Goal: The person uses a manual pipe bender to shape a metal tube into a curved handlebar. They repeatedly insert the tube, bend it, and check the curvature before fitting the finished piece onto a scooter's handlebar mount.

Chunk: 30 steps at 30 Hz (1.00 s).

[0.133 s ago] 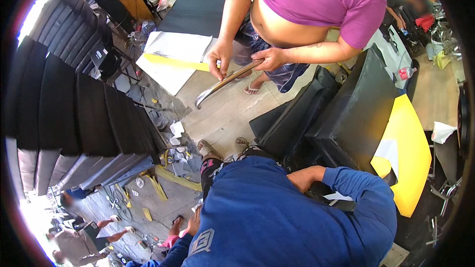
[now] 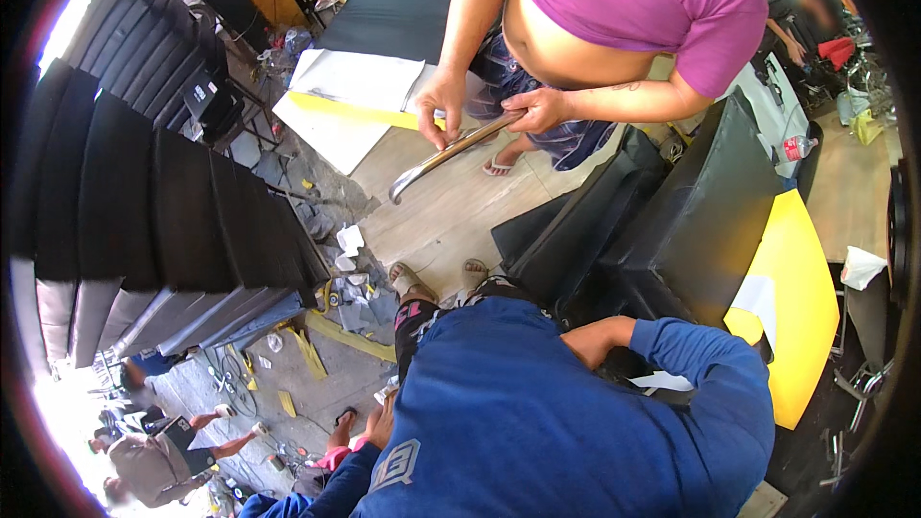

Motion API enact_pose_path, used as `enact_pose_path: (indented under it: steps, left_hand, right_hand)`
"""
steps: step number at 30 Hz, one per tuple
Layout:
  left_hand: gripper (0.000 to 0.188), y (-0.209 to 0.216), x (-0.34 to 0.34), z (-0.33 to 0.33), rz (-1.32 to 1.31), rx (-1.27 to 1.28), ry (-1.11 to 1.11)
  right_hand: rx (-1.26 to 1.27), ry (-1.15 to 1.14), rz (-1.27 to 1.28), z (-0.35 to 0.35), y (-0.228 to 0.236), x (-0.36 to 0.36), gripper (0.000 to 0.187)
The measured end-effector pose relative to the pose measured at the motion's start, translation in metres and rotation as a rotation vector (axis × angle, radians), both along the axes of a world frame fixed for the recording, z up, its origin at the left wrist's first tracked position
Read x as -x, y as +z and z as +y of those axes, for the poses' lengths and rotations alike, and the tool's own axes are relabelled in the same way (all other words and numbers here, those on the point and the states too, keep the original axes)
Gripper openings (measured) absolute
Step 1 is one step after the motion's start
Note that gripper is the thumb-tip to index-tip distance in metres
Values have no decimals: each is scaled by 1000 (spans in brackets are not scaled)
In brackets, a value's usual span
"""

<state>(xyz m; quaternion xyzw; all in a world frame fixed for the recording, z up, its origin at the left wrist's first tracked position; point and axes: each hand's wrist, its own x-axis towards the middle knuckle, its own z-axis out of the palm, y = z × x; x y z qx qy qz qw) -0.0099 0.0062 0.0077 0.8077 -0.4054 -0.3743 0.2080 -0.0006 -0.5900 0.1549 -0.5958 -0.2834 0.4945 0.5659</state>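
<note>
My right hand (image 2: pixel 592 341) is bent in at my right side, against the blue shirt (image 2: pixel 566 412), its fingers hidden. My left hand (image 2: pixel 381 422) lies low along my left side, its fingers only partly visible. A small white thing (image 2: pixel 387 390) shows by its fingertips; whether it is held, I cannot tell. Across from me, a person in a purple shirt (image 2: pixel 633 19) holds a bent, shiny metal tube (image 2: pixel 456 149) in both hands. One hand (image 2: pixel 539 109) grips its upper end, while the fingers of the other (image 2: pixel 441 110) touch its middle.
Black padded panels (image 2: pixel 163 201) stand stacked at left. Black upholstered pieces (image 2: pixel 681 221) and a yellow sheet (image 2: pixel 791 317) are at right. Behind the tube lie a black panel (image 2: pixel 389 14) and white sheets (image 2: pixel 355 82). Scraps (image 2: pixel 350 240) litter the floor; other people (image 2: pixel 149 465) are at lower left.
The view has shifted slightly, so most of the scene sits a little farther right. The other person still holds the tube, and my hands keep their places at my sides.
</note>
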Motion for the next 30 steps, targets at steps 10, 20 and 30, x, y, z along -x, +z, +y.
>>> enact_pose_path:
  steps: [10,20,30]
  left_hand:
    - [61,-8,-13,-6,20,45,10]
    - [59,-10,-38,-36,34,-26,-13]
    - [58,5,-33,-37,11,-80,59]
  right_hand:
    - [26,-29,-7,-9,3,-1,72]
    - [272,-800,326,-77,0,-77,38]
    - [602,-440,201,25,-213,-105,57]
